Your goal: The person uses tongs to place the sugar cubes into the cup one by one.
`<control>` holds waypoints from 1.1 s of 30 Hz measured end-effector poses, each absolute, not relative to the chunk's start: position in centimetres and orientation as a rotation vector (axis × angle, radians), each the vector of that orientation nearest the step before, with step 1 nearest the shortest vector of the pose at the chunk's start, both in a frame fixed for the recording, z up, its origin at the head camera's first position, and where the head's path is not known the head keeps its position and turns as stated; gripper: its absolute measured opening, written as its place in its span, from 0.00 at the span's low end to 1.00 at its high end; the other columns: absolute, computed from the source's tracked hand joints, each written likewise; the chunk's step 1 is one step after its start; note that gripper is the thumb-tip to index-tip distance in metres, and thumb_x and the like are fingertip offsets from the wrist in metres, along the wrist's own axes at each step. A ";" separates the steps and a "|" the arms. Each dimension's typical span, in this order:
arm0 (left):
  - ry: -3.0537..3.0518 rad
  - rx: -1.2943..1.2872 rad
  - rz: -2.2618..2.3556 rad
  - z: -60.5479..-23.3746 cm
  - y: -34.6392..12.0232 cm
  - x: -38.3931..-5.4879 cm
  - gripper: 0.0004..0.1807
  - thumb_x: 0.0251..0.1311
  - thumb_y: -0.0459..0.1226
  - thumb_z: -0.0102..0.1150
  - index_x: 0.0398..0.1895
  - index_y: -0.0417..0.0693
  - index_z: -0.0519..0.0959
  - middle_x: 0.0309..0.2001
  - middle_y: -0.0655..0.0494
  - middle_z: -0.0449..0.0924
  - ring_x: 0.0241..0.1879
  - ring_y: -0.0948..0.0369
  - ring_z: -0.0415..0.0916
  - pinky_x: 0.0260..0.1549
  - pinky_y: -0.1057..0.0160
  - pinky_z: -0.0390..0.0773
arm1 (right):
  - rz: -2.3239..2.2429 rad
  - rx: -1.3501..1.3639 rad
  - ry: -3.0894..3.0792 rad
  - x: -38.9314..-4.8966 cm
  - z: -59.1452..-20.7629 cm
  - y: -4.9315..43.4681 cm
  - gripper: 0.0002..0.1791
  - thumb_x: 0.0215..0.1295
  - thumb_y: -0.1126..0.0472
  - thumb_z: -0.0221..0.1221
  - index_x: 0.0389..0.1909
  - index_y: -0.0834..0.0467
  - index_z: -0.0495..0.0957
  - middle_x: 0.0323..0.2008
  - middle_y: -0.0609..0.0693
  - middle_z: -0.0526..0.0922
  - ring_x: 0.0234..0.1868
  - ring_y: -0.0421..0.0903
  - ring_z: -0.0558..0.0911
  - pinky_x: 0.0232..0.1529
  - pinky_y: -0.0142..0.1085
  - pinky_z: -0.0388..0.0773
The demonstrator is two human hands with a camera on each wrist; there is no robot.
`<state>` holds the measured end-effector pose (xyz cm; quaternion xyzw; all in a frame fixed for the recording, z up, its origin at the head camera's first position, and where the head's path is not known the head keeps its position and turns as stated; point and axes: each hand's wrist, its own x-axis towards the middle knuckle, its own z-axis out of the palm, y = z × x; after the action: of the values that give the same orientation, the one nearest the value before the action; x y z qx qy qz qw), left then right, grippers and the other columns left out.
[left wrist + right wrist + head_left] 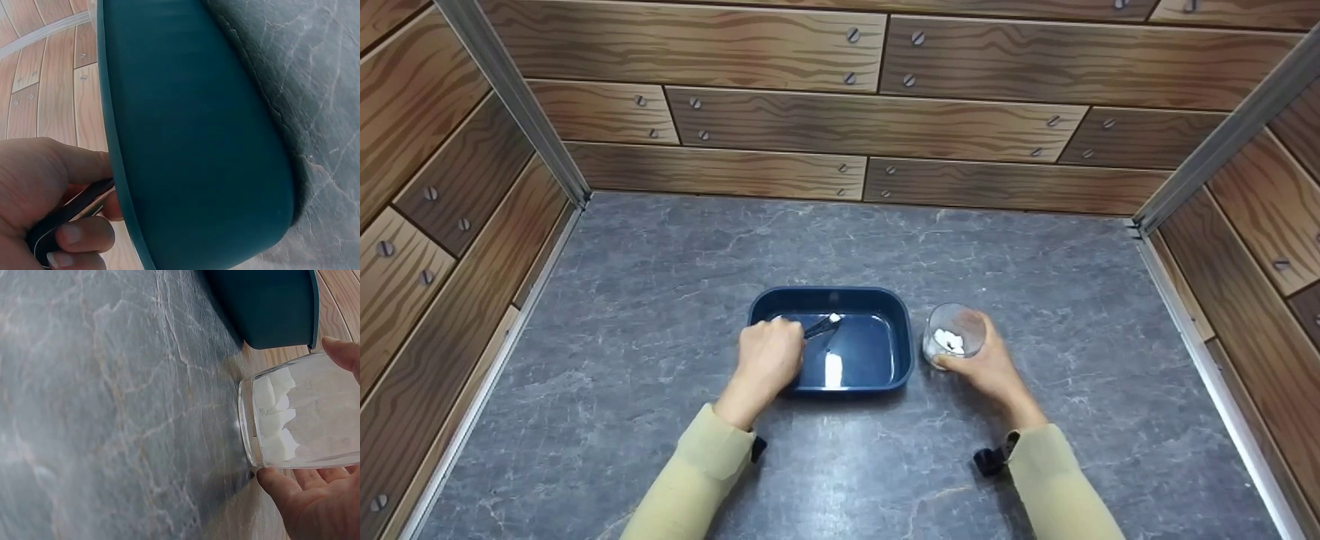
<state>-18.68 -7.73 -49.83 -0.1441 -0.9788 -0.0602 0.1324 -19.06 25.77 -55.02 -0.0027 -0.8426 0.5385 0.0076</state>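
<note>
My left hand (770,351) is above the left part of a dark blue rectangular basin (905,330), gripping black tongs (819,328). A small white piece (835,318) shows at the tongs' tip, over the basin. From the left wrist, the basin's outer wall (191,124) hides the far end of the tongs (70,209). To the right of the basin, my right hand (988,367) holds a clear glass (936,319) with several white lumps (949,343) at its bottom. In the right wrist view, thumb and fingers wrap the glass (320,394), which stands upright on the surface.
The grey marbled surface (660,300) has wood-patterned panels (780,124) at the back and both sides. Metal corner posts (514,97) rise where the walls meet. A narrow gap separates basin and glass.
</note>
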 end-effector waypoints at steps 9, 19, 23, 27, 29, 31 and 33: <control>-2.824 -0.432 -0.182 -49.6 -7.9 -18.5 0.12 0.55 0.40 0.67 0.18 0.45 0.83 0.20 0.49 0.80 0.19 0.48 0.79 0.14 0.48 0.74 | 1.728 -0.011 -2.618 -19.1 -55.1 25.8 0.50 0.42 0.68 0.76 0.67 0.68 0.59 0.63 0.64 0.70 0.66 0.57 0.67 0.68 0.45 0.55; -2.797 -0.453 -0.186 -49.0 -7.9 -17.7 0.14 0.56 0.43 0.68 0.20 0.43 0.83 0.19 0.50 0.79 0.18 0.48 0.78 0.13 0.49 0.74 | 1.800 -0.023 -2.596 -17.9 -52.0 24.6 0.49 0.43 0.73 0.74 0.66 0.72 0.58 0.63 0.70 0.67 0.65 0.63 0.66 0.68 0.49 0.55; -2.776 -0.488 -0.200 -48.6 -7.7 -17.1 0.14 0.57 0.43 0.68 0.19 0.44 0.82 0.19 0.51 0.79 0.18 0.49 0.78 0.13 0.49 0.73 | 1.765 -0.045 -2.633 -17.4 -50.8 24.1 0.49 0.45 0.73 0.73 0.67 0.72 0.56 0.63 0.71 0.66 0.64 0.64 0.66 0.67 0.50 0.56; -2.737 -0.535 -0.205 -47.9 -7.3 -16.5 0.13 0.56 0.43 0.69 0.19 0.46 0.83 0.19 0.54 0.79 0.17 0.49 0.78 0.12 0.50 0.73 | 1.748 -0.046 -2.640 -17.5 -51.1 24.2 0.49 0.45 0.72 0.73 0.67 0.73 0.56 0.63 0.71 0.66 0.64 0.65 0.66 0.67 0.50 0.56; -2.722 -0.551 -0.208 -47.6 -7.1 -16.3 0.13 0.56 0.44 0.69 0.20 0.47 0.83 0.19 0.56 0.78 0.17 0.49 0.78 0.12 0.50 0.73 | 1.743 -0.039 -2.637 -18.0 -52.2 24.7 0.50 0.44 0.71 0.74 0.68 0.71 0.56 0.63 0.70 0.66 0.65 0.63 0.66 0.67 0.50 0.55; -2.707 -0.566 -0.210 -47.5 -7.1 -16.1 0.13 0.56 0.44 0.69 0.20 0.47 0.83 0.19 0.56 0.78 0.17 0.50 0.78 0.12 0.51 0.72 | 1.734 -0.039 -2.639 -18.5 -53.5 25.2 0.52 0.44 0.69 0.75 0.68 0.70 0.56 0.63 0.69 0.66 0.65 0.62 0.66 0.67 0.49 0.55; -2.695 -0.582 -0.215 -47.3 -7.1 -16.0 0.12 0.56 0.43 0.68 0.20 0.47 0.83 0.19 0.57 0.78 0.17 0.50 0.78 0.11 0.51 0.72 | 1.731 -0.035 -2.636 -18.9 -54.6 25.6 0.53 0.43 0.67 0.77 0.69 0.68 0.56 0.64 0.67 0.66 0.65 0.60 0.66 0.68 0.49 0.55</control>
<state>-16.01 -7.08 -47.34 -0.2066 -0.9573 -0.0763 0.1871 -18.92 25.64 -54.56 -0.0111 -0.8358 0.5489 -0.0060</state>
